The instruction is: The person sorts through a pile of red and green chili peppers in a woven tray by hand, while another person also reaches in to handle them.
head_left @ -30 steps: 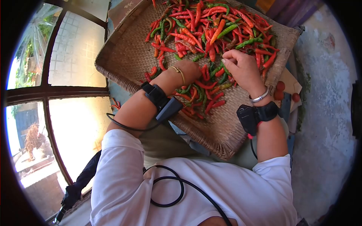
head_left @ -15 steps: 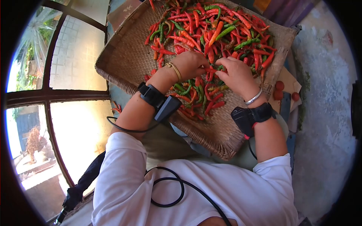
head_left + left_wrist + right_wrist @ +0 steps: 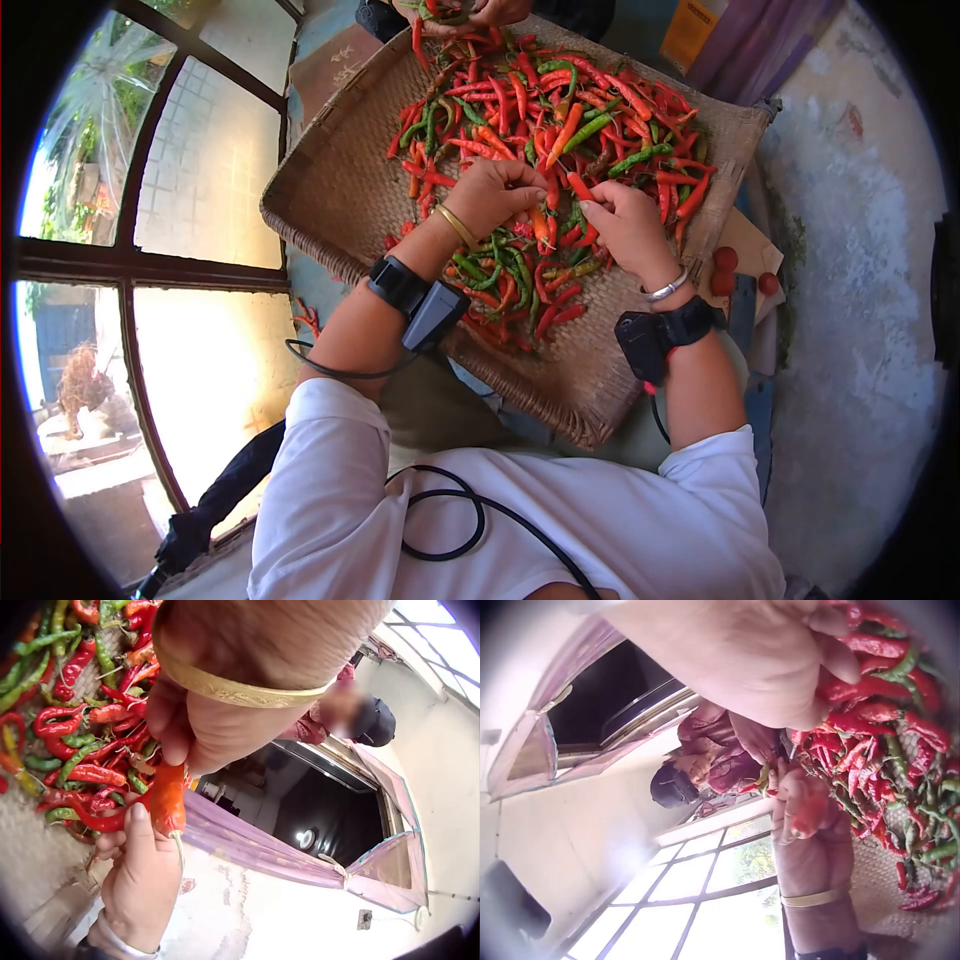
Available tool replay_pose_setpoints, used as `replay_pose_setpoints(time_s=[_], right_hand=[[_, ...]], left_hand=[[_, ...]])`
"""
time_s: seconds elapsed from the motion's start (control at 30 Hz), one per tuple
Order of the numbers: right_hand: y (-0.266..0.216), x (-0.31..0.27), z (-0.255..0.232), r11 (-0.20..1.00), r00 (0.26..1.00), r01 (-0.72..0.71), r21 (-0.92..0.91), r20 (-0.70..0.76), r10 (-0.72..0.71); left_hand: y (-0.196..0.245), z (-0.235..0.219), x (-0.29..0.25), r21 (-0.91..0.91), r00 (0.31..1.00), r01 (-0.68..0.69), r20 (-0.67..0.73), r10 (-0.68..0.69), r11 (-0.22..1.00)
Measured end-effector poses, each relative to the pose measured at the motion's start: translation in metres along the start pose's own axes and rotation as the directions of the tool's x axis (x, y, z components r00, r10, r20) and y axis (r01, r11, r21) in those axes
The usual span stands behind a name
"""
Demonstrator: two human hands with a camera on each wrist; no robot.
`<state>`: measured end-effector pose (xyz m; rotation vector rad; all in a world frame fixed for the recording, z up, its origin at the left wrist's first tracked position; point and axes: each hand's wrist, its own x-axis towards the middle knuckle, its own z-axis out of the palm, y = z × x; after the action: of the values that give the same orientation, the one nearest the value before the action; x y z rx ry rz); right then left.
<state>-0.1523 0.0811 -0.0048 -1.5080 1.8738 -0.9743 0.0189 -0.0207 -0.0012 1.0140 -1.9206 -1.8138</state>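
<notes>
Two chillies were in hand now, one to each side, where half a second earlier a single red one had bridged the fingertips. The left hand (image 3: 495,195) pinched a stout orange-red chilli (image 3: 168,804) between thumb and fingers, its stem end sticking out. Just to the right, the right hand (image 3: 635,230) held a red chilli (image 3: 578,187), thumb pressed against the fingers. Both chillies were over the woven basket (image 3: 340,170), between the big, mostly red pile (image 3: 520,95) on the far side and a smaller mixed heap (image 3: 525,285) nearer the person. So each hand had its own piece to deal with, as I saw it. Another person's hands (image 3: 495,12) had come into view at the far rim, with chillies too.
</notes>
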Motion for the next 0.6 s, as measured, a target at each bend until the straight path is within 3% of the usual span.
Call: replay_pose_setpoints(time_s=[0.03, 0.1, 0.17, 0.27, 0.3, 0.33, 0.37, 0.43, 0.5, 0.57, 0.6], right_hand=[[0.0, 0.0, -0.001, 0.991, 0.998, -0.056, 0.125, 0.02, 0.054], [-0.002, 0.0, -0.003, 0.917, 0.986, -0.167, 0.363, 0.081, 0.147], [-0.004, 0.0, -0.004, 0.921, 0.988, -0.152, 0.36, 0.075, 0.133], [-0.011, 0.0, -0.008, 0.921, 0.987, -0.158, 0.357, 0.071, 0.142], [-0.013, 0.0, -0.01, 0.918, 0.983, -0.185, 0.351, 0.078, 0.168], [-0.014, 0.0, -0.011, 0.919, 0.984, -0.178, 0.351, 0.077, 0.161], [-0.014, 0.001, -0.01, 0.91, 0.982, -0.187, 0.369, 0.081, 0.169], [-0.013, 0.002, -0.007, 0.902, 0.981, -0.192, 0.386, 0.081, 0.175], [-0.011, 0.002, -0.001, 0.873, 0.984, -0.178, 0.454, 0.051, 0.173], [-0.009, 0.004, 0.001, 0.868, 0.983, -0.181, 0.463, 0.072, 0.167], [-0.007, 0.006, 0.002, 0.843, 0.986, -0.162, 0.513, 0.062, 0.152]], left_hand=[[-0.002, 0.0, 0.001, 0.0, 1.0, -0.005, -0.003, 0.005, 1.0], [-0.003, 0.0, 0.002, 0.2, 0.988, 0.082, 0.109, -0.105, 0.976], [-0.003, -0.006, 0.005, 0.201, 0.987, 0.083, 0.116, -0.108, 0.976], [-0.011, -0.029, 0.026, -0.048, 0.99, 0.043, -0.13, -0.049, 0.998], [-0.008, -0.03, 0.032, -0.044, 0.99, 0.037, -0.135, -0.043, 0.998], [-0.007, -0.029, 0.039, -0.249, 0.94, -0.121, -0.339, 0.03, 0.961], [-0.006, -0.028, 0.042, -0.404, 0.843, -0.308, -0.536, 0.05, 0.862], [-0.001, -0.019, 0.032, -0.18, 0.903, -0.124, -0.428, 0.036, 0.976], [-0.005, -0.001, 0.022, -0.054, 0.994, 0.002, -0.111, -0.008, 0.999], [0.0, 0.022, 0.009, -0.077, 0.973, 0.039, 0.229, -0.02, 0.996], [0.004, 0.03, 0.003, -0.078, 0.974, 0.037, 0.227, -0.018, 0.996]])
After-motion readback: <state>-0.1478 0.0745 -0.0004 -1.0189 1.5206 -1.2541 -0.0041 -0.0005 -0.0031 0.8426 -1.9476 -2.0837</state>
